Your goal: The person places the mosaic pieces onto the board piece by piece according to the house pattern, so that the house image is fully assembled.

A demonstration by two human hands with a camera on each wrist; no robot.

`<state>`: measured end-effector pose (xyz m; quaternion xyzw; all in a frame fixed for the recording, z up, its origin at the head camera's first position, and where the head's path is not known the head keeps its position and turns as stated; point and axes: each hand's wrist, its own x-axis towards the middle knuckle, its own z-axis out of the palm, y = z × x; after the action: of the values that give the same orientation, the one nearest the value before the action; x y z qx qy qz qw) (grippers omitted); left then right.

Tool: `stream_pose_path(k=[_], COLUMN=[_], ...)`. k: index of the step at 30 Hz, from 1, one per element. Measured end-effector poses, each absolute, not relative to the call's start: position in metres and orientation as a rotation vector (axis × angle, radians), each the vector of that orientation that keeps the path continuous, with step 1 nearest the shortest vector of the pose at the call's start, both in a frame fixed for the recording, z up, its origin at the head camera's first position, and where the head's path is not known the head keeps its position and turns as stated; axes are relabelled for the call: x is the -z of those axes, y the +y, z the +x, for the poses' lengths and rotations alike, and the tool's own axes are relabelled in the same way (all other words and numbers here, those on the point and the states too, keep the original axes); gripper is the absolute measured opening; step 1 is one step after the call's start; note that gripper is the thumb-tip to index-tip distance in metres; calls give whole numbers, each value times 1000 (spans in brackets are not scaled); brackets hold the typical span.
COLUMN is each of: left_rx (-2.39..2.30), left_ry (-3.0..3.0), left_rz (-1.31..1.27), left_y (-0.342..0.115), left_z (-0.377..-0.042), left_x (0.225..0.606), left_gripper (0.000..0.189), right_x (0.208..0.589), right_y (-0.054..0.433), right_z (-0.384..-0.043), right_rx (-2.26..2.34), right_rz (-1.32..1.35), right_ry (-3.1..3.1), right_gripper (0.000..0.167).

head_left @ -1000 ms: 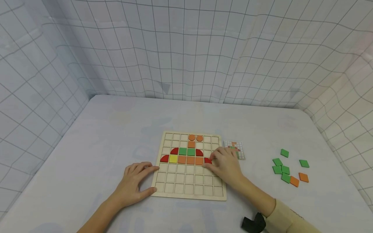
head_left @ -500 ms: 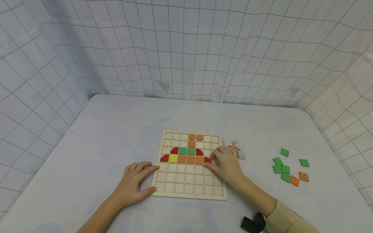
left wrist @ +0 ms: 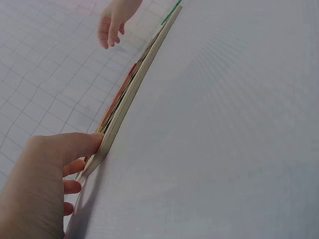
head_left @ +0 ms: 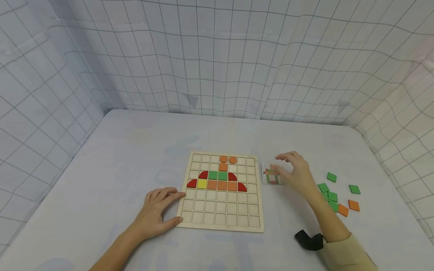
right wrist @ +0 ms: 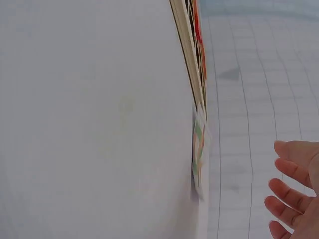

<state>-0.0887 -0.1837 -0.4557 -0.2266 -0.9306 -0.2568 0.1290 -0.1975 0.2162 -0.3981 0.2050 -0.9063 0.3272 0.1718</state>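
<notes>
A wooden grid board (head_left: pixel 220 219) lies on the table with flat coloured pieces set in its upper cells. Among them are a yellow square (head_left: pixel 202 183), two green squares (head_left: pixel 222 175), red quarter-round pieces (head_left: pixel 242 187), orange squares (head_left: pixel 222 186) and two orange discs (head_left: pixel 223 159). My left hand (head_left: pixel 156 214) touches the board's left edge with thumb and forefinger, fingers relaxed. My right hand (head_left: pixel 298 175) hovers over the right side of a small pattern card (head_left: pixel 271 178), thumb and fingers apart, holding nothing. In the right wrist view its loosely bent fingers (right wrist: pixel 286 199) show apart from the card.
Loose green square tiles (head_left: pixel 332 177) and orange square tiles (head_left: pixel 353 205) lie on the right of the table, some partly behind my right forearm. A black curved object (head_left: pixel 309 241) sits by the right sleeve. Grid-patterned curtains (head_left: pixel 217 56) surround the table.
My right hand has left the red quarter-round piece at the board's right side and moved right, over the card. That piece now lies fully visible in its cell. My left hand has stayed put.
</notes>
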Motion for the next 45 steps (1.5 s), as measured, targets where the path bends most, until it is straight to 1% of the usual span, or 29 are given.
stream_pose_path(k=[8, 17, 22, 33, 45], left_rx=[760, 750, 756, 751, 747], left_ry=[-2706, -2695, -2683, -2665, -2674], left_rz=[-656, -668, -669, -679, -677], left_y=[-183, -184, -184, -184, -184], left_z=[-88, -89, -89, -89, -88], left_x=[455, 455, 456, 456, 456], left_gripper=[56, 56, 56, 55, 55], right_x=[405, 407, 415, 433, 434], right_y=[284, 341, 366, 397, 399], right_z=[-205, -192, -186, -181, -181], right_rx=[-949, -910, -929, -909, -942], right_rz=[398, 154, 93, 194, 161], right_ry=[-2597, -2706, -2819, -2906, -2933], right_gripper=[27, 32, 39, 40, 41])
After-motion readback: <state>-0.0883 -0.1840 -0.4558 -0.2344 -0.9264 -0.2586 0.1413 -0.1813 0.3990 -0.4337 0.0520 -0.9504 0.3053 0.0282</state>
